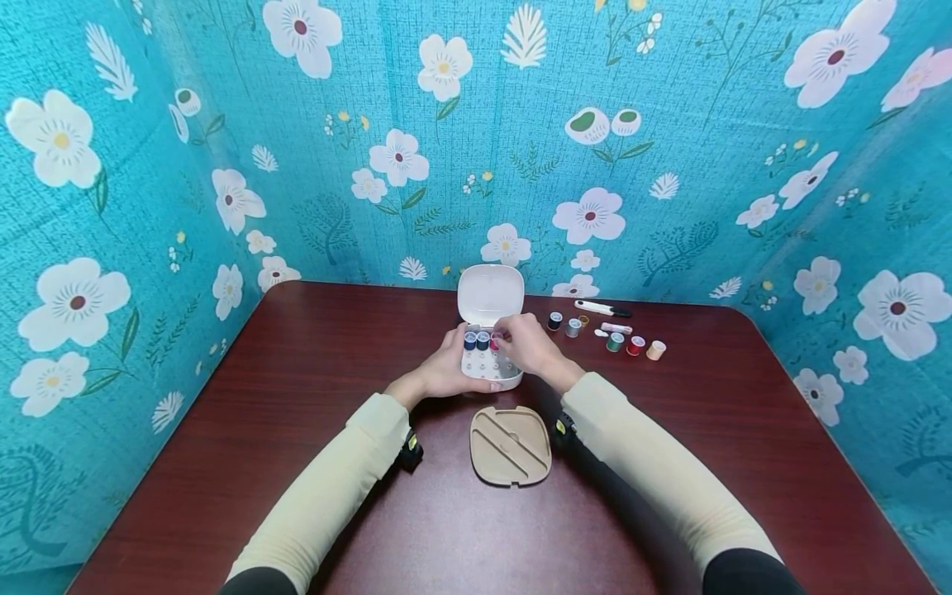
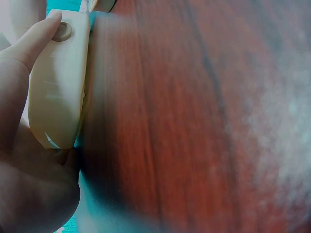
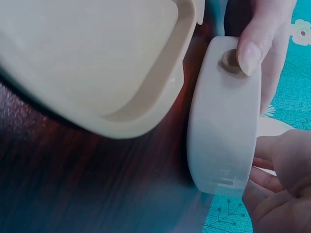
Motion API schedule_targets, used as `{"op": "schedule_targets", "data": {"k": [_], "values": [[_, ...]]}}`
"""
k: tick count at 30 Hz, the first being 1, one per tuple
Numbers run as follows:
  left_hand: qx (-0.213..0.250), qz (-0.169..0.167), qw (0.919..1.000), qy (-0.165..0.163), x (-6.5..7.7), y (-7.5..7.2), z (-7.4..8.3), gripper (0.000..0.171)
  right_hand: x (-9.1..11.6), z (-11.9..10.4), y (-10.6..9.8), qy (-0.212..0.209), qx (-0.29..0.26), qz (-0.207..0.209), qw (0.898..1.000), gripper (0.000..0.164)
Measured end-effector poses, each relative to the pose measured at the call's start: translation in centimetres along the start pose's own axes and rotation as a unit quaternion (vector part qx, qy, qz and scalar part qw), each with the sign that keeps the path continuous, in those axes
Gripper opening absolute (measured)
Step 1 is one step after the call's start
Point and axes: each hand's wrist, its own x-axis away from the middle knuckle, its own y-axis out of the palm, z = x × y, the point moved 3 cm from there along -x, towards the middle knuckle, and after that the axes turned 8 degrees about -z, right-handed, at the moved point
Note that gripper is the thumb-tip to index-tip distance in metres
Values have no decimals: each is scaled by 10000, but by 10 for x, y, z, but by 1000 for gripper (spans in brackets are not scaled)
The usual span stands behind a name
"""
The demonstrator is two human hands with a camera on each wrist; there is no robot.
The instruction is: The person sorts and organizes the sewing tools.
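Note:
A white sewing box (image 1: 509, 384) stands with its lid (image 1: 491, 293) raised, rows of small pegs inside. My left hand (image 1: 442, 369) grips its left side, the thumb by the brown button (image 3: 232, 61) on the front wall. In the box's back row sit two dark blue thread spools (image 1: 470, 341). To the right of them, my right hand (image 1: 530, 341) pinches a pink thread spool (image 1: 496, 340) at the same row; the fingers partly cover it. In the right wrist view the box wall hides that hand's fingertips.
A tan tray (image 1: 491, 463) with slots lies in front of the box. To the right are a black spool (image 1: 555, 321), grey spool (image 1: 573, 329), green spool (image 1: 615, 342), red spool (image 1: 635, 346), beige spool (image 1: 656, 351) and a white-and-black slim tool (image 1: 601, 308). Floral cloth (image 1: 446, 198) hangs behind the table.

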Motion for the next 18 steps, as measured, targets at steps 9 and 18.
{"op": "schedule_targets", "data": {"k": [9,18], "values": [[-93,-18,10000,10,-3,1,-3,126,-2,-2,0,62,183,-53,9998,17],[-3,-14,10000,-20,1,0,0,127,-2,-4,0,30,192,-160,9997,16]]}}
